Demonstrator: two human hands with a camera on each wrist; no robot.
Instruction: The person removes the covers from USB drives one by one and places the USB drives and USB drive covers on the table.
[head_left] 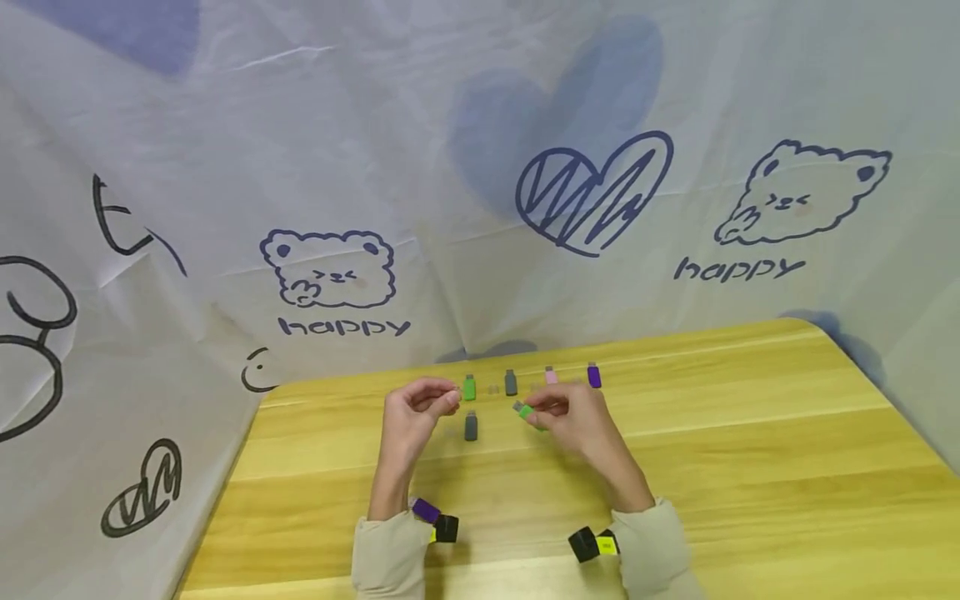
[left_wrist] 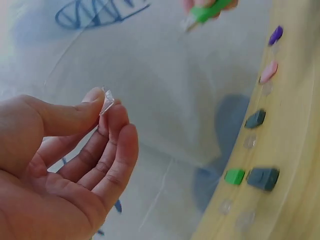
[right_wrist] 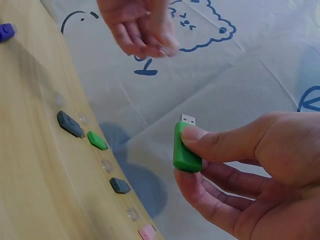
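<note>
Cap (left_wrist: 108, 102) (clear) held apart from green USB stick (right_wrist: 186, 159).

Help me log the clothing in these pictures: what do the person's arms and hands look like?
The left sleeve and right sleeve are plain cream, ending short of the wrists. The left hand and right hand show no gloves or rings. Beside each sleeve is a black box with a yellow patch; no cable shows.

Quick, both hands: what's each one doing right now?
Left hand: closed, pinching a small clear cap between thumb and fingers.
Right hand: closed, holding a green USB stick, metal plug exposed.
</note>
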